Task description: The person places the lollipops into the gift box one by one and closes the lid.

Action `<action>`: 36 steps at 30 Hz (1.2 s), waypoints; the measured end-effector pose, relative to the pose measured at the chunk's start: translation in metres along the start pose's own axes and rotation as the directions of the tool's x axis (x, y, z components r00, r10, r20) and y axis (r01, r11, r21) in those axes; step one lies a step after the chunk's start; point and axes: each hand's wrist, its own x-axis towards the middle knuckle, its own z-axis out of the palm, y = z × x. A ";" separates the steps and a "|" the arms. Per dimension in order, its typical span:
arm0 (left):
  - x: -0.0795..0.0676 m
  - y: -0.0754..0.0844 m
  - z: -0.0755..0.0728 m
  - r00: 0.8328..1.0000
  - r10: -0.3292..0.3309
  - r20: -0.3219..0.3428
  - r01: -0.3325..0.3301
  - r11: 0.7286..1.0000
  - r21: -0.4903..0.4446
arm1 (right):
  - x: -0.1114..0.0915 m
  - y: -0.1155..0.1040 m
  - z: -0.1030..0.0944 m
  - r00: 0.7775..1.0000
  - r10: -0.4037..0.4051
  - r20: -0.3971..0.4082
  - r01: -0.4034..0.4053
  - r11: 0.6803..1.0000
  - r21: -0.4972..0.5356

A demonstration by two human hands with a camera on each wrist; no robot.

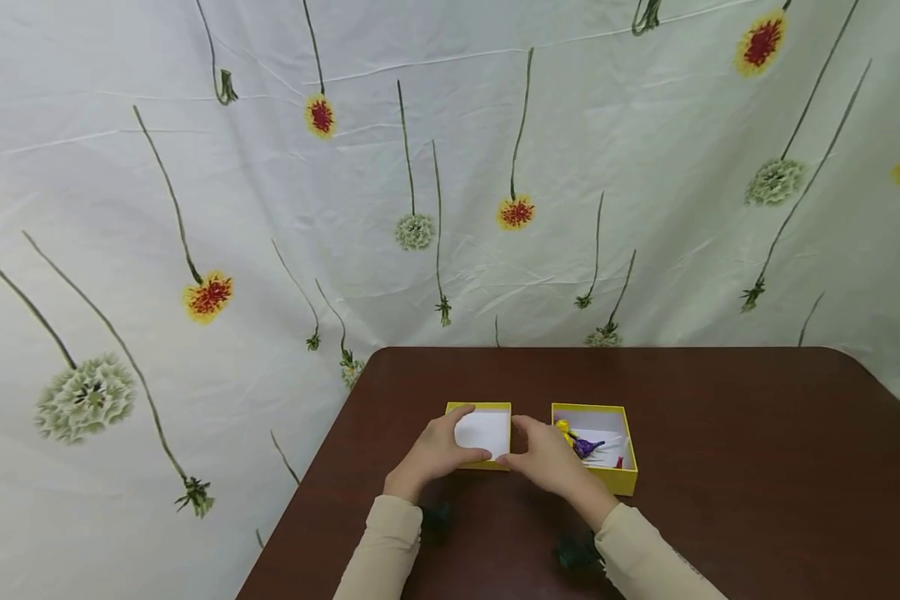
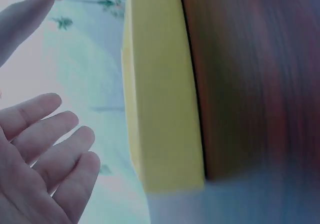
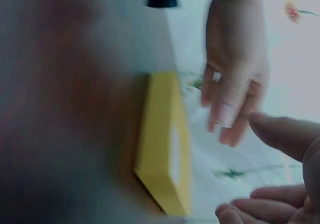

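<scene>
A shallow yellow box (image 1: 487, 432) with a white inside stands open-side up on the table in the head view. My left hand (image 1: 437, 446) hovers over its left side, fingers spread and relaxed. At its right side is my right hand (image 1: 549, 457), thumb and fingers apart, holding nothing. In the left wrist view, loose straight fingers (image 2: 65, 149) lie apart from the yellow box wall (image 2: 167, 83). The right wrist view has both hands in the air beside a yellow box (image 3: 157, 149). Right of my right hand, a second yellow box (image 1: 617, 481) contains purple and yellow wrapped lollipops (image 1: 588, 448).
Both boxes sit on a dark brown table (image 1: 735, 467) with rounded far corners. Behind it hangs a pale cloth (image 1: 465, 275) printed with flowers. Dark wrist bands (image 1: 579, 552) show under the forearms.
</scene>
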 end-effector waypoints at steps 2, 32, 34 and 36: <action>-0.002 -0.009 -0.004 1.000 -0.016 -0.009 0.016 1.000 0.007 | 0.002 -0.001 0.012 1.000 0.006 0.003 -0.006 1.000 -0.016; -0.006 -0.039 0.001 0.992 -0.119 0.046 0.120 0.993 -0.022 | 0.029 0.024 0.053 0.972 0.234 -0.013 -0.233 0.971 0.044; -0.006 -0.040 0.001 0.991 -0.122 0.047 0.124 0.992 -0.028 | 0.029 0.025 0.054 0.975 0.224 -0.018 -0.222 0.973 0.054; -0.005 -0.041 0.001 0.991 -0.128 0.043 0.129 0.991 -0.030 | 0.030 0.025 0.054 0.976 0.215 -0.019 -0.214 0.975 0.056</action>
